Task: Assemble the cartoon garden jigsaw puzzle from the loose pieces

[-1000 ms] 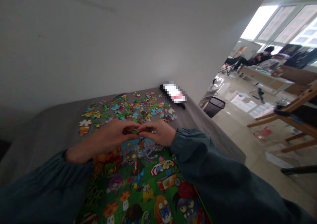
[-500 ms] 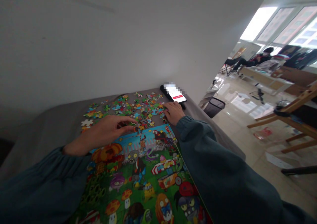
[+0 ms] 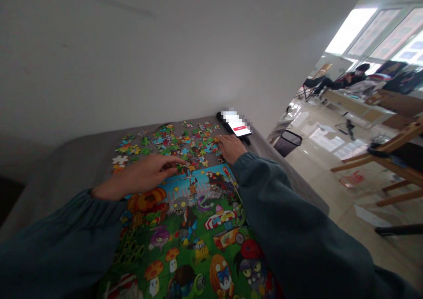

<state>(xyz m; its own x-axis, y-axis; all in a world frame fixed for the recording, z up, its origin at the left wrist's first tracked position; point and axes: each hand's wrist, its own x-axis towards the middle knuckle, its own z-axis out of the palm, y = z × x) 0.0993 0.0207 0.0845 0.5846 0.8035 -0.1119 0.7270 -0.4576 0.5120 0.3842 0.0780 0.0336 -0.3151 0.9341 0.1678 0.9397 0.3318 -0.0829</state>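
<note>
Many loose jigsaw pieces lie scattered in a multicoloured heap on a grey cloth. My left hand rests at the heap's near edge, fingers stretched over the pieces, and I see nothing clearly held in it. My right hand lies on the heap's right side, fingertips on pieces, just below a phone. Closer to me lies a large printed cartoon picture of plants and zombies, its far edge touching the pieces. My sleeves hide parts of it.
A lit phone lies on a black item at the far edge of the grey-covered table. A white wall rises behind it. Below to the right are a mesh wastebasket, a wooden chair, and a seated person.
My hands, together around a small green piece a second ago, have moved apart. The right hand went to the heap's far right, the left stays at its near edge. The view shifted slightly.
</note>
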